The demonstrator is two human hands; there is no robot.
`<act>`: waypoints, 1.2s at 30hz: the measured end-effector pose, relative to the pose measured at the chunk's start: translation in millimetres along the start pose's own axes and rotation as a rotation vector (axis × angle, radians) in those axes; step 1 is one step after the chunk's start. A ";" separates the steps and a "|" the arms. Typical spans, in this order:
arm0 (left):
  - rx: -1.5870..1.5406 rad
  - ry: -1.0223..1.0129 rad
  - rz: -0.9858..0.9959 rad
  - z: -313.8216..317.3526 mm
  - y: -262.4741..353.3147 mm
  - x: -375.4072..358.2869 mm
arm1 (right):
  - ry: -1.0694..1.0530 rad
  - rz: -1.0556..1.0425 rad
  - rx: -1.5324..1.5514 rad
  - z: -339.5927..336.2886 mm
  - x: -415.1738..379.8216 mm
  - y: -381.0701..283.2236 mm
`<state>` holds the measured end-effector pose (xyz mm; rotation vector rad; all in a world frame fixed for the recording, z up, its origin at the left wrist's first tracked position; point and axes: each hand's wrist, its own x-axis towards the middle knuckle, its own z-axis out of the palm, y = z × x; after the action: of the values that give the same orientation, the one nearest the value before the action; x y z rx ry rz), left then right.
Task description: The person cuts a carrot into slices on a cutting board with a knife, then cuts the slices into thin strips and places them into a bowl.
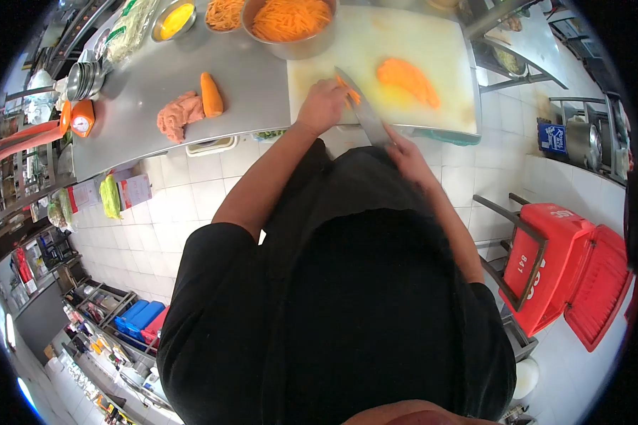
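My right hand (404, 152) is closed round the handle of a large knife (368, 120), whose blade points up and left over the pale cutting board (439, 46). Close to the blade's tip, my left hand (323, 105) has its fingers bent down at the board, by a few orange carrot strips (347, 90); whether it grips anything is hidden. A pile of sliced carrot (408, 81) lies further right on the board. On the steel table (255, 92), left of the board, a whole peeled carrot (210, 95) rests beside a crumpled pinkish cloth (180, 115).
At the table's far side stand a pot of shredded carrot (290, 49), a smaller bowl of shreds (224, 15) and a bowl with yellow contents (174, 21). An orange scale (83, 118) sits far left. Red bins (546, 262) stand on the floor at right.
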<state>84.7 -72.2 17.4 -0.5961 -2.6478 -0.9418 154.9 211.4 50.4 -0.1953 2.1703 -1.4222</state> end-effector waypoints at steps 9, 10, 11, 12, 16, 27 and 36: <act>0.029 -0.060 -0.087 -1.4 9.2 3.7 | -0.052 -0.047 0.080 -15.0 -2.5 0.9; 0.021 -0.059 -0.065 1.3 4.0 4.2 | -0.063 -0.008 0.064 -16.2 -0.4 -1.1; 0.014 -0.056 -0.043 4.3 -0.4 4.0 | -0.074 0.029 0.049 -17.2 1.5 -3.5; 0.028 -0.033 -0.053 4.0 2.2 4.4 | -0.095 0.057 0.099 -18.5 3.1 -2.4; 0.057 0.023 -0.086 0.3 13.0 5.3 | -0.147 0.100 0.146 -27.9 6.4 -14.1; 0.197 0.421 0.108 -93.1 22.3 88.2 | -0.146 0.082 0.008 -75.1 16.1 -161.8; 0.344 0.421 -0.019 -137.1 -23.9 105.2 | 0.054 -0.309 -0.458 -57.8 93.5 -197.2</act>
<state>-3.7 -147.5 147.6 -0.2568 -2.3538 -0.5223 14.1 135.3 209.6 -0.6891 2.5686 -1.0624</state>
